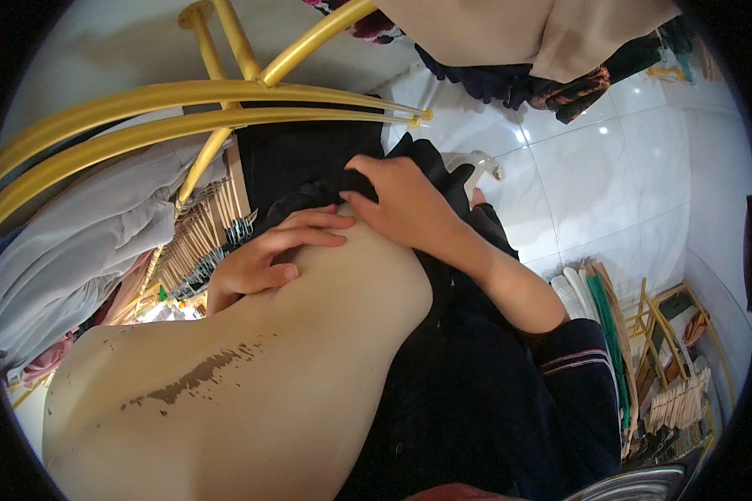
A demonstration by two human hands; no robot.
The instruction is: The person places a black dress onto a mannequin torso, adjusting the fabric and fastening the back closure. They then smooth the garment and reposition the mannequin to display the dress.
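Observation:
A beige mannequin torso [313, 338] leans across in front of me, its paint chipped in a brown patch. Black cloth [301, 194] is bunched around its narrow far end. My left hand [269, 250] reaches from behind the torso and lies on it, fingers spread, fingertips near the cloth's edge. At that same end my right hand [401, 194] curls thumb and forefinger about the black cloth; the rest of its fingers are hidden. More folds of the cloth show beyond the right hand.
A gold metal clothes rack [163, 94] curves past at upper left. Grey garments [94, 206] and wooden clip hangers [203, 241] hang below it. Beige cloth [495, 31] hangs at the top. White floor tiles [601, 169] extend rightward to folded fabrics [595, 300] and a gold-framed rack [658, 332].

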